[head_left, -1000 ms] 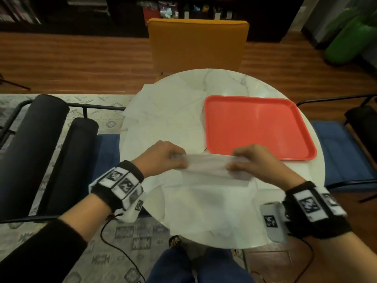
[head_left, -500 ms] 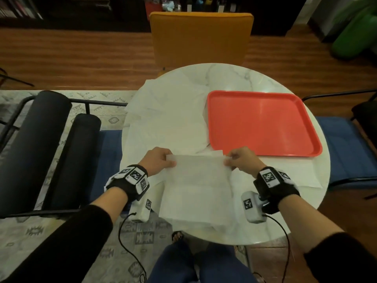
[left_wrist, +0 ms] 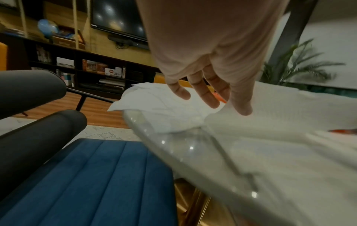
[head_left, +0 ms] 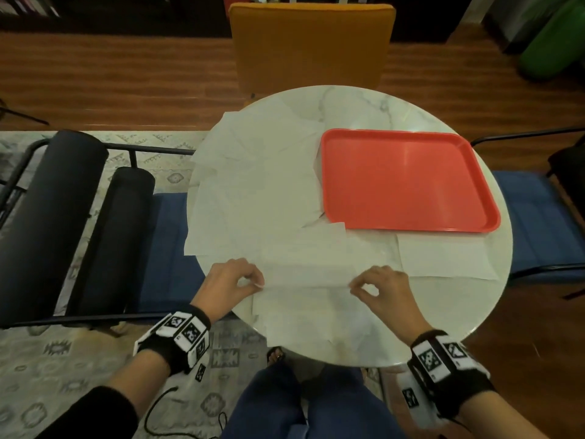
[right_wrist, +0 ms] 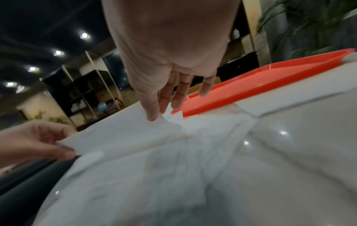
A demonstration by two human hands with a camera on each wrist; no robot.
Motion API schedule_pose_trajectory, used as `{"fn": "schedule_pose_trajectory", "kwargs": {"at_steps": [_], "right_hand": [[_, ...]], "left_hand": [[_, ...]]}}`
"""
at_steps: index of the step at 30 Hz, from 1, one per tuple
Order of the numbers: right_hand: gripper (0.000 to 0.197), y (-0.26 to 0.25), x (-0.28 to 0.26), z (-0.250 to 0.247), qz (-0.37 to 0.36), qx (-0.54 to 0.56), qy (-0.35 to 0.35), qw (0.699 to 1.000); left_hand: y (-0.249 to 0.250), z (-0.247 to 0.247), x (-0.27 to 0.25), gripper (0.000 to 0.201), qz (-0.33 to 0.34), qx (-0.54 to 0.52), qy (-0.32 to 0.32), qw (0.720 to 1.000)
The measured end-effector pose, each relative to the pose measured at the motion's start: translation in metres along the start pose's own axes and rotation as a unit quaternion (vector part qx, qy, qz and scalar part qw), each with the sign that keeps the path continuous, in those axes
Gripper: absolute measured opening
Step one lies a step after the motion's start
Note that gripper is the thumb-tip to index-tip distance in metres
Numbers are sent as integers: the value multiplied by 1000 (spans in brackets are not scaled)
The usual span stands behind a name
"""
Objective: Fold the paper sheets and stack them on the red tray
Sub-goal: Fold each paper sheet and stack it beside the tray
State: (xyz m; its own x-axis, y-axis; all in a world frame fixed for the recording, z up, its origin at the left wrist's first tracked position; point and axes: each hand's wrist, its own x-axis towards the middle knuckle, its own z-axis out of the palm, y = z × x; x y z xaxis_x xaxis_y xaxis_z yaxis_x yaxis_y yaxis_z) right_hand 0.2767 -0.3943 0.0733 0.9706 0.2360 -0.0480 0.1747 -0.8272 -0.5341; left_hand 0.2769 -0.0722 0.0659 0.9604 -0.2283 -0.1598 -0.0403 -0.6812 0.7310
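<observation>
A white paper sheet (head_left: 308, 277) lies on the near part of the round marble table (head_left: 364, 106). My left hand (head_left: 258, 284) pinches its left edge between thumb and forefinger, and my right hand (head_left: 353, 285) pinches its right edge the same way. The left wrist view shows the left hand (left_wrist: 239, 110) on the sheet (left_wrist: 286, 116) at the table rim. From the right wrist, the right hand (right_wrist: 154, 118) nips the paper (right_wrist: 123, 131). The red tray (head_left: 405, 182) sits at the back right with nothing on it.
Several loose sheets (head_left: 253, 172) overlap on the table's left half, and one more sheet (head_left: 443, 255) lies in front of the tray. An orange chair (head_left: 310, 42) stands beyond the table. Blue seats (head_left: 164, 248) flank it, with black bolsters (head_left: 63, 201) on the left.
Both hands have come down from a raised hold and drawn the pinched paper edge toward me over the sheet. They now sit lower and closer to the near table rim.
</observation>
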Motion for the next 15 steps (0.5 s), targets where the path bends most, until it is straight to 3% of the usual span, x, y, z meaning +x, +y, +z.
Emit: {"fn": "schedule_pose_trajectory", "kwargs": {"at_steps": [4,7,10,12,13,15], "right_hand": [[9,1,-17,20,22,-43,-58,997],[23,-2,-19,13,48,-87,-125,987],[31,-9,-12,5,72,-57,-38,995],[34,-25,1,14,55,-41,21,997],[38,-37,8,22,37,-40,14,998],[49,-61,18,45,4,-41,-67,997]], "left_hand": [[-9,16,-6,16,0,146,-58,988],[-6,18,-11,42,-13,220,-89,971],[2,14,-11,48,22,146,8,989],[14,24,-2,42,47,128,29,990],[20,32,3,41,45,148,13,988],[35,51,9,56,13,226,-71,971]]}}
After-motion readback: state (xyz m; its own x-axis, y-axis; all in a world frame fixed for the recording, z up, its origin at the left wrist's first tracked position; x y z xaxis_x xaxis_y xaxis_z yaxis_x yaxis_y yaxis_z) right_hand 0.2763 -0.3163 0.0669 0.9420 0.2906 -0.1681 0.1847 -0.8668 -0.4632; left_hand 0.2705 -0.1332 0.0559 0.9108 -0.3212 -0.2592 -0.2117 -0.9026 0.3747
